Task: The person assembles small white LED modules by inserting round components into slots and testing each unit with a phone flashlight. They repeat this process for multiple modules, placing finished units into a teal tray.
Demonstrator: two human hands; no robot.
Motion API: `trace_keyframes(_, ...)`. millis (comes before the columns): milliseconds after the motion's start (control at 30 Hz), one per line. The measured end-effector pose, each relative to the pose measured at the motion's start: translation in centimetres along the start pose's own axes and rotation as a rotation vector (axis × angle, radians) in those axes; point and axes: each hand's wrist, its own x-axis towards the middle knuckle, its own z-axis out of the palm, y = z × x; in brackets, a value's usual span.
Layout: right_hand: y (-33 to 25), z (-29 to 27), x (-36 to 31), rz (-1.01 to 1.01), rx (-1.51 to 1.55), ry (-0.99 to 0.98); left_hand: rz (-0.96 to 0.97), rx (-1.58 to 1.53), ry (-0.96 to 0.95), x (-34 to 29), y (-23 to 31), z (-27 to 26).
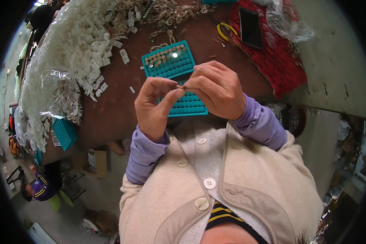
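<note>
Brownish piece [181,87], tiny, pinched between left fingers [172,97] and right fingers [198,83]

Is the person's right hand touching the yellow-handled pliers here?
Apart. The head view shows a strip of brown tabletop between the right hand and the pliers.

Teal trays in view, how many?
3: far tray, near tray beneath the hands, left tray at table edge. Teal piece at top edge may be another; more may hide.
</note>
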Motion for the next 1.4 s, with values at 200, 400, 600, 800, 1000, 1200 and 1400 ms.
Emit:
trace_keyframes(200,1.4,-0.1,0.4,0.003,0.016,-0.041,-0.074,-0.265,-0.189,2.1,-0.6,-0.6)
trace_keyframes(400,2.7,0.6,0.3,0.024,0.169,-0.153,-0.378,-0.260,-0.439,5.4,0.0,-3.9)
trace_keyframes(600,3.7,0.3,-0.4,0.310,0.193,-0.016,0.544,1.567,-0.002,13.4,0.9,-12.8)
trace_keyframes(800,0.9,1.9,-0.4,0.603,0.549,0.009,0.401,1.477,-0.064,11.8,0.2,-14.2)
trace_keyframes(1000,-1.4,4.0,1.5,0.289,0.396,0.010,0.047,0.383,0.037,3.5,1.0,-5.3)
trace_keyframes(1200,-2.7,3.5,0.5,0.451,0.519,0.049,-0.208,-0.062,0.015,-0.4,0.7,-3.8)
trace_keyframes(1400,-3.8,3.0,-0.3,0.653,0.539,-0.006,-0.057,-0.117,0.049,-1.3,-0.7,-3.9)
